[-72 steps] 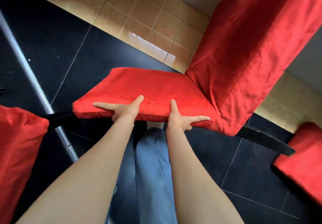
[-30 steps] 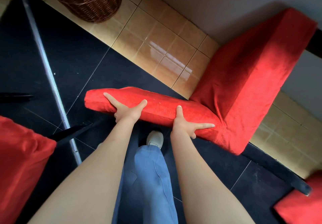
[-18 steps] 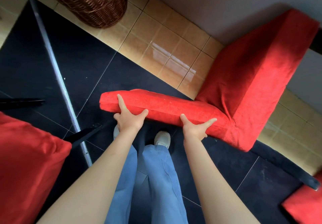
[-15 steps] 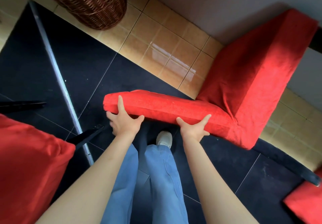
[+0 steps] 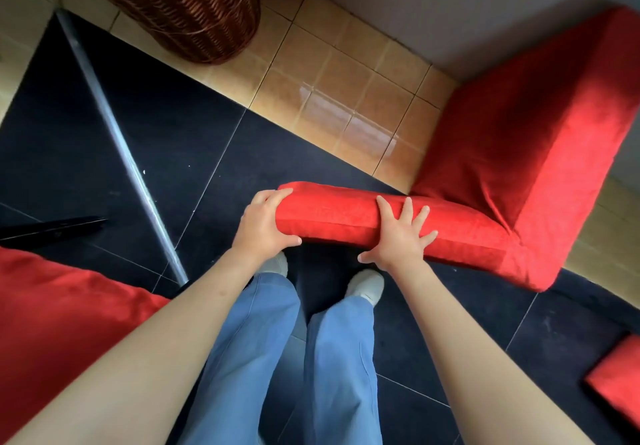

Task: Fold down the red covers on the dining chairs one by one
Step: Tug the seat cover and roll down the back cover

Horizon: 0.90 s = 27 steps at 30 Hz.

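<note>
Seat cover (image 5: 346,217): my left grip (image 5: 263,224) curls round its free end edge; right grip (image 5: 401,236) lies flat, fingers spread, on its front edge. Dark floor (image 5: 194,153) beyond left grip.

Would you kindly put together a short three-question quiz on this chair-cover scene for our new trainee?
1. True or false: the right hand lies with spread fingers on the red seat cover.
2. Multiple choice: what does the left hand grip? A) the wicker basket B) the left end of the seat cover C) the metal strip on the floor
3. Fill in: the chair's backrest rises at the ______ side of the view.

Key: 1 true; 2 B; 3 right.
</note>
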{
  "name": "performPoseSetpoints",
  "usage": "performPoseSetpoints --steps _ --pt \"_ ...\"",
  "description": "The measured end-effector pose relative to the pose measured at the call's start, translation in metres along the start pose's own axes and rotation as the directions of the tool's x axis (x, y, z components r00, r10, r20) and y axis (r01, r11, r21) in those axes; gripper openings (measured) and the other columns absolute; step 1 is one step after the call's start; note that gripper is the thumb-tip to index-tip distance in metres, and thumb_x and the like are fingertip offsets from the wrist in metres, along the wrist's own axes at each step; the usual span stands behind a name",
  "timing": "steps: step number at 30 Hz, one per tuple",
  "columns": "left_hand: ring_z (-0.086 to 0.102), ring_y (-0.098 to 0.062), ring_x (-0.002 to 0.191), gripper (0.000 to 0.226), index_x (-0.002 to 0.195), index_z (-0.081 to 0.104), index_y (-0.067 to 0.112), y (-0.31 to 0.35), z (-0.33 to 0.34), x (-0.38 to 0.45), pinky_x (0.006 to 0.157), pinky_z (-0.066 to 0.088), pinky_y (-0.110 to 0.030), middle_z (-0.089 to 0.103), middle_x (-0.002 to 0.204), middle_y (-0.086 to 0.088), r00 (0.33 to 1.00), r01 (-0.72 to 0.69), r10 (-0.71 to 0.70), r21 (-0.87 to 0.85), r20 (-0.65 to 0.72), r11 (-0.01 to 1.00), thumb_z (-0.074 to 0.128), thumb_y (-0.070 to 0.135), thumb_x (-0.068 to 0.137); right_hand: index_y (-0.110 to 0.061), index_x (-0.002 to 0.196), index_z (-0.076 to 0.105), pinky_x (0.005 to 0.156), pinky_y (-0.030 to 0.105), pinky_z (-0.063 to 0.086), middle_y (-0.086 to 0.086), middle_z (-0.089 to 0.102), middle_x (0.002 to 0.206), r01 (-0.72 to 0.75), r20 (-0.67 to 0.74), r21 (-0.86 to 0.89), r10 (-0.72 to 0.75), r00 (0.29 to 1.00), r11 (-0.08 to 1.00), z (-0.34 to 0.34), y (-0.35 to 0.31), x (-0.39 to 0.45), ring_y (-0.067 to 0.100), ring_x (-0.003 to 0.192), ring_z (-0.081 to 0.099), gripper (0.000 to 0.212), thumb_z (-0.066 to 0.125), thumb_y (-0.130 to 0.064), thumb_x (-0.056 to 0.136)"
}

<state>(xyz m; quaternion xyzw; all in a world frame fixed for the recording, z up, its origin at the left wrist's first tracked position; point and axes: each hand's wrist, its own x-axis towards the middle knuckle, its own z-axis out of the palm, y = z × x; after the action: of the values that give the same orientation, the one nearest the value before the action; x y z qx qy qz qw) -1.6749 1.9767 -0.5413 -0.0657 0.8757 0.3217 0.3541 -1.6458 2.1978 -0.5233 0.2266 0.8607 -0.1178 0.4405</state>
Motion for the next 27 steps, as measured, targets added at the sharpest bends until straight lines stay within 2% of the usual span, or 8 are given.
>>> performPoseSetpoints --steps 4,9,14,18,20,24,27 --pt "0.045 -0.02 0.125 0.095 0.139 0.046 0.03 -0.01 0.005 0.007 0.102 0.035 -0.033 0.043 0.137 0.001 0.998 -0.056 0.055 -0.024 -0.005 0.998 0.091 0.022 0.056 -0.04 0.152 0.012 0.106 0.074 0.0 0.006 0.006 0.16 0.11 -0.023 -0.07 -0.111 0.994 0.992 0.004 -0.009 0.011 0.039 0.146 -0.009 0.117 0.088 -0.037 0.063" --pt "0.047 -0.022 0.122 0.098 0.141 0.045 0.031 -0.019 0.006 0.012 0.101 0.037 -0.035 0.044 0.134 0.002 0.993 -0.115 0.115 0.004 -0.007 0.993 0.092 0.024 0.055 -0.036 0.151 0.017 0.105 0.075 0.001 0.004 0.02 0.155 0.18 -0.087 -0.188 -0.199 0.976 0.966 0.012 -0.014 0.016 0.032 0.145 0.008 0.117 0.088 -0.046 0.058" --pt "0.048 -0.022 0.121 0.101 0.143 0.041 0.03 -0.023 0.008 0.013 0.103 0.041 -0.039 0.043 0.136 0.002 0.99 -0.142 0.142 0.036 0.003 0.989 0.092 0.026 0.057 -0.032 0.151 0.019 0.11 0.067 0.005 0.002 0.029 0.151 0.272 -0.117 -0.285 -0.315 0.942 0.919 0.012 -0.003 0.022 0.026 0.141 0.021 0.117 0.087 -0.048 0.058" --pt "0.05 -0.022 0.119 0.101 0.144 0.04 0.03 -0.024 0.006 0.013 0.101 0.041 -0.038 0.043 0.136 0.001 0.987 -0.162 0.163 0.062 -0.002 0.985 0.091 0.027 0.057 -0.032 0.151 0.015 0.113 0.062 0.009 0.003 0.027 0.153 0.294 -0.125 -0.326 -0.35 0.929 0.898 0.013 0.001 0.026 0.03 0.142 0.019 0.119 0.086 -0.051 0.058" --pt "0.051 -0.022 0.119 0.101 0.144 0.04 0.029 -0.024 0.006 0.014 0.099 0.041 -0.037 0.044 0.136 0.001 0.985 -0.174 0.174 0.077 0.002 0.982 0.091 0.028 0.057 -0.032 0.151 0.017 0.113 0.06 0.011 0.004 0.028 0.153 0.289 -0.149 -0.336 -0.354 0.923 0.896 0.015 0.001 0.027 0.031 0.142 0.02 0.116 0.084 -0.054 0.059" --pt "0.052 -0.024 0.119 0.1 0.144 0.04 0.029 -0.026 0.006 0.015 0.098 0.042 -0.037 0.043 0.137 0.0 0.982 -0.19 0.19 0.105 0.01 0.976 0.091 0.029 0.058 -0.026 0.148 0.028 0.112 0.055 0.019 0.003 0.041 0.145 0.299 -0.22 -0.364 -0.393 0.893 0.882 0.02 0.004 0.029 0.029 0.133 0.036 0.105 0.081 -0.057 0.062" --pt "0.049 -0.027 0.123 0.105 0.147 0.032 0.031 -0.026 0.007 0.015 0.099 0.041 -0.041 0.037 0.144 -0.002 0.982 -0.187 0.188 0.13 0.009 0.974 0.09 0.03 0.059 -0.024 0.145 0.032 0.108 0.052 0.024 0.004 0.046 0.139 0.306 -0.25 -0.388 -0.419 0.873 0.869 0.021 0.006 0.031 0.03 0.127 0.042 0.098 0.077 -0.057 0.065"
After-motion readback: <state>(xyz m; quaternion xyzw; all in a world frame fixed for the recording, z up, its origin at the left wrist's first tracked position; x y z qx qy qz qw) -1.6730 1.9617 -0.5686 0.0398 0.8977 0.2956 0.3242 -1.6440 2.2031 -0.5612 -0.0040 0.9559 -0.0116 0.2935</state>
